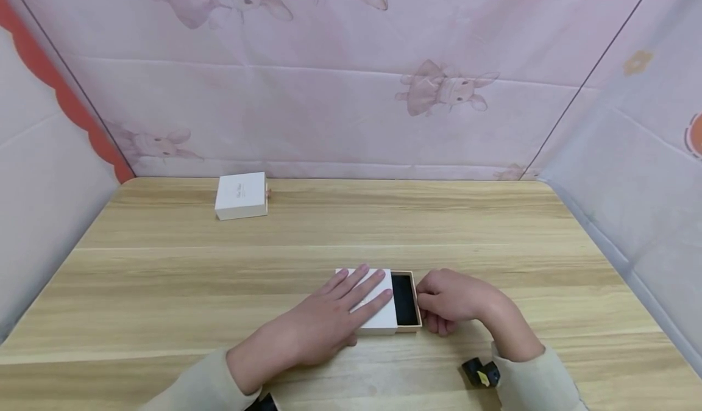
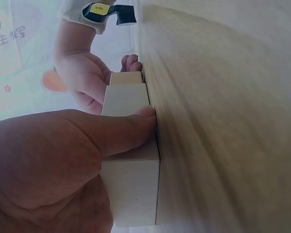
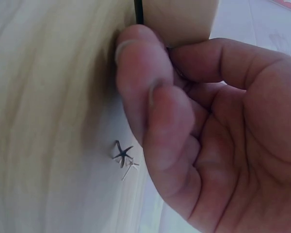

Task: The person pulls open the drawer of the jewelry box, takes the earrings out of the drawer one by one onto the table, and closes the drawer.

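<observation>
A white sliding box lies on the table, its drawer pulled partway out to the right, showing a black lining. My left hand rests across the lid with its fingers spread straight. In the left wrist view, the thumb presses along the near side wall. At the drawer's end, my right hand has its thumb and curled index finger against the drawer edge, pinching it; the exact grip is hidden by the fingers. Small star-shaped metal pieces appear beside the curled fingers in the right wrist view.
Another white box with small print and a pull tab stands at the back left. A black wrist camera mount sits by the right sleeve. Cloth walls with rabbit prints border the table.
</observation>
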A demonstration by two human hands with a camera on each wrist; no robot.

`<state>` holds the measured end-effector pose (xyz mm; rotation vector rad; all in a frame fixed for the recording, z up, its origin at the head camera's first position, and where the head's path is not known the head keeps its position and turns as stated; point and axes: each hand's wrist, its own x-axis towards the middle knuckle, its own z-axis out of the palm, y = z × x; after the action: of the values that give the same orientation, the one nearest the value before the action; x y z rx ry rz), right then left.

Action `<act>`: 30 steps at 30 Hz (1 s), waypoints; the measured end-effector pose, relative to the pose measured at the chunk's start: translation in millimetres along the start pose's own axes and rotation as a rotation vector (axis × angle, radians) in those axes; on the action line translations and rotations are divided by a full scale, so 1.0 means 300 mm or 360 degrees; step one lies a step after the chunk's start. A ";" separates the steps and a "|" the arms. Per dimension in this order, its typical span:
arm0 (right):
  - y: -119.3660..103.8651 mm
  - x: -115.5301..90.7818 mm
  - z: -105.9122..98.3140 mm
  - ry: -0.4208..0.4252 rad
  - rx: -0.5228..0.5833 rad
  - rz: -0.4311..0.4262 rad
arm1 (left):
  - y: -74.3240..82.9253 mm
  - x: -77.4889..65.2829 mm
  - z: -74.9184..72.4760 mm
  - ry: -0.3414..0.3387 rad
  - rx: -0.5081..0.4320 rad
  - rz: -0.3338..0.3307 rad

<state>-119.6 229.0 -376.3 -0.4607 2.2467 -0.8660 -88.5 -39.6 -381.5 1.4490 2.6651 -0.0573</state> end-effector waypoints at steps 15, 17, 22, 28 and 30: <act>-0.012 -0.001 0.004 0.0007 -0.0008 -0.0006 | 0.001 0.001 0.002 -0.0003 0.0000 -0.0002; -0.012 0.000 0.004 0.0008 -0.0011 -0.0003 | 0.000 0.002 0.003 -0.0001 -0.0004 -0.0005; -0.011 0.001 0.004 0.0011 -0.0016 0.0002 | 0.000 0.002 0.006 0.0003 0.0008 -0.0003; -0.009 0.002 0.007 0.0012 -0.0016 -0.0006 | 0.001 0.003 0.006 0.0008 0.0016 0.0001; -0.009 0.003 0.008 0.0016 -0.0016 -0.0003 | 0.001 0.004 0.006 0.0013 0.0018 0.0005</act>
<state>-118.4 225.4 -376.3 -0.4642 2.2611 -0.8607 -88.7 -38.5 -383.5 1.4596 2.6734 -0.0666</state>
